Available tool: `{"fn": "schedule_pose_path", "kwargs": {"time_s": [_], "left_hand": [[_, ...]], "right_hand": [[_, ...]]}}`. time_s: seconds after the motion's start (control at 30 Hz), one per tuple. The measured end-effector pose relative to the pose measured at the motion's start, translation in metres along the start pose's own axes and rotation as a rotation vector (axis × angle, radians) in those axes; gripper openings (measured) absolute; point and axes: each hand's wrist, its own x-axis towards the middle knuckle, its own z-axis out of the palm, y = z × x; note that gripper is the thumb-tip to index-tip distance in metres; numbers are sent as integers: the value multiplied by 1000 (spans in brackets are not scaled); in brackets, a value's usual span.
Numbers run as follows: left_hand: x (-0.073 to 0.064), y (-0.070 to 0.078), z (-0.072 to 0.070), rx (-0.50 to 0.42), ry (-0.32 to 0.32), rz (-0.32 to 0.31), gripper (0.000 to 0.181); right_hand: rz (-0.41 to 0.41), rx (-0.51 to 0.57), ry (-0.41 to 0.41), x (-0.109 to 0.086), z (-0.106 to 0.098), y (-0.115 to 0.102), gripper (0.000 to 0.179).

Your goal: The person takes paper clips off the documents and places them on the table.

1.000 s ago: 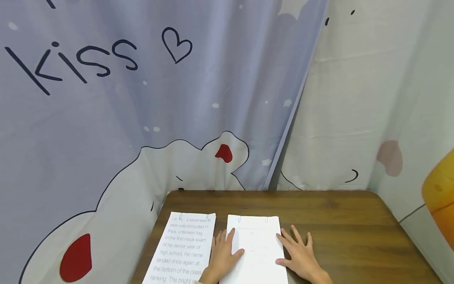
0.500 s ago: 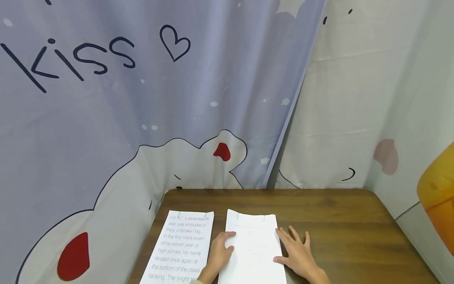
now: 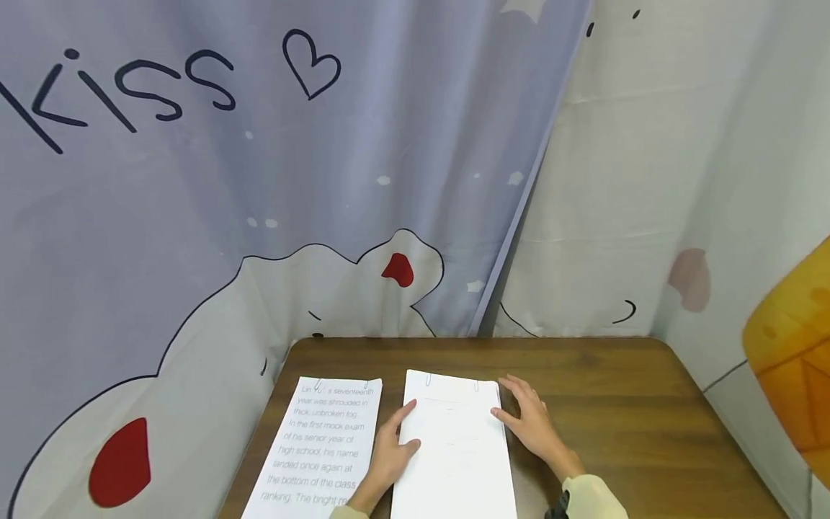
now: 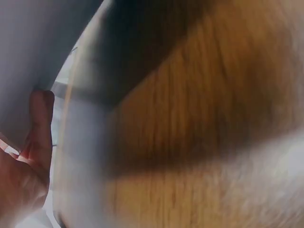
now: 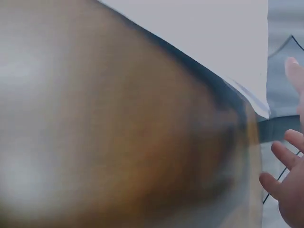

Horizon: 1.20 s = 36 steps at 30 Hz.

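Observation:
A white sheaf of paper with faint print lies before me in the head view, two paper clips on its top edge. My left hand is at its left edge, index finger and thumb extended over the margin. On the other side, my right hand has its fingers spread at the upper right edge, the thumb reaching over the paper. In the left wrist view, a finger overlaps the paper's edge. The right wrist view shows the paper's corner close beside spread fingers.
Left of the sheaf lies a second clipped page in large print. Both rest on a brown wooden table with rounded far corners. Behind it hangs a printed curtain.
My left hand has drawn back from the page to its left edge. My right hand has moved up along the right edge. The whole head view has shifted slightly.

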Motion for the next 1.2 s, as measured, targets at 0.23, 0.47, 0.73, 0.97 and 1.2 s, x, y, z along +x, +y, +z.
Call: {"fn": "schedule_pose_path", "kwargs": {"time_s": [0.23, 0.47, 0.73, 0.97, 1.2], "left_hand": [[-2, 8, 4, -129, 5, -12, 84], [-2, 10, 5, -150, 8, -7, 85], [-8, 15, 5, -218, -14, -14, 90], [-10, 18, 9, -193, -34, -12, 89], [-8, 21, 11, -171, -21, -18, 90]], "right_hand": [[149, 342, 64, 28, -1, 4, 52], [177, 394, 54, 43, 3, -2, 47], [211, 429, -21, 55, 2, -8, 38], [272, 526, -75, 54, -1, -11, 27], [254, 582, -91, 58, -6, -12, 28]]}}
